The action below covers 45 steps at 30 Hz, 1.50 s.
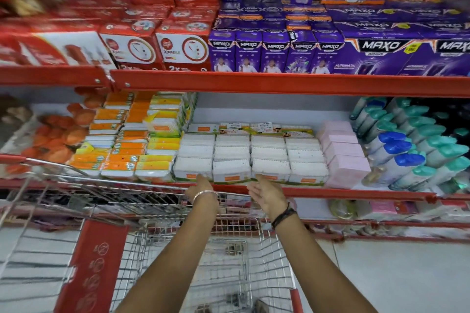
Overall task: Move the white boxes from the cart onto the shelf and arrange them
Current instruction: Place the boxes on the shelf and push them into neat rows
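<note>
On the middle shelf (pixel 330 192), the white boxes (pixel 250 157) stood packed in four neat columns between orange packs (pixel 122 152) and pink boxes (pixel 343 152). At the front row's lower edge, the left hand (pixel 202 187) touched the boxes with fingers extended, gripping nothing, while the right hand (pixel 267 192) was open, palm turned inward, fingertips near the box fronts. Below both arms stood the wire cart (pixel 178 249), with no white boxes visible inside.
</note>
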Each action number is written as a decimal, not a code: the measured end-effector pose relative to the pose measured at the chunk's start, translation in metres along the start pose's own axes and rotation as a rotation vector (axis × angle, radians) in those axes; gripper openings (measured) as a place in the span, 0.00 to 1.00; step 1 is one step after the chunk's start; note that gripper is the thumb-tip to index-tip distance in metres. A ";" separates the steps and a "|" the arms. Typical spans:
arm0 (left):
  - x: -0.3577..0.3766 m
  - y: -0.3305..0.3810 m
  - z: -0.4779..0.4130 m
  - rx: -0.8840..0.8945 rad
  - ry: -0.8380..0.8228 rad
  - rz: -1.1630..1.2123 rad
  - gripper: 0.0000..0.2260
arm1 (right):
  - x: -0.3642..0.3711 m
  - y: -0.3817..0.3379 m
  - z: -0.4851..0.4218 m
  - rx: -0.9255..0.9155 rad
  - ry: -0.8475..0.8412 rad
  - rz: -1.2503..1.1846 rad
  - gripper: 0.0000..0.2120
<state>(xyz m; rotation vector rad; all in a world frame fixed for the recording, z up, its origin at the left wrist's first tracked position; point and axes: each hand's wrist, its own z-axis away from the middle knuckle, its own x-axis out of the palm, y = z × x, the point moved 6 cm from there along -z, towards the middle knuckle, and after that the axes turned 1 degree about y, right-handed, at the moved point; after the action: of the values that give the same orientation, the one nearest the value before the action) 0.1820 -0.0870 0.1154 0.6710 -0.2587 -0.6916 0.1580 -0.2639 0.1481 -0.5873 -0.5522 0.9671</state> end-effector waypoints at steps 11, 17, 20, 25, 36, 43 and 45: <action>-0.001 0.049 -0.031 -0.131 -0.190 -0.034 0.23 | 0.071 0.017 -0.019 0.081 0.079 -0.187 0.23; 0.003 0.054 -0.040 -0.128 -0.226 -0.086 0.24 | 0.075 0.024 -0.028 0.085 0.143 -0.256 0.25; 0.003 0.058 -0.045 -0.116 -0.237 -0.137 0.19 | 0.078 0.025 -0.028 0.090 0.152 -0.278 0.28; 0.009 0.059 -0.048 -0.047 -0.358 -0.249 0.05 | 0.077 0.023 -0.026 0.060 0.160 -0.254 0.27; 0.012 0.098 0.009 0.996 -0.287 -0.586 0.05 | 0.067 -0.040 0.003 -0.830 0.429 0.820 0.20; 0.062 0.097 -0.021 1.465 -0.406 -1.433 0.19 | 0.109 -0.044 -0.050 -1.053 0.103 1.477 0.31; 0.067 0.091 -0.035 1.442 -0.433 -1.540 0.22 | 0.111 -0.038 -0.062 -1.033 0.079 1.549 0.35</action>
<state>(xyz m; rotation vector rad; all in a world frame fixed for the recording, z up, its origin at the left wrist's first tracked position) 0.2924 -0.0625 0.1481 2.1717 -0.6528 -2.1862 0.2727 -0.1968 0.1483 -2.1436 -0.4353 2.0638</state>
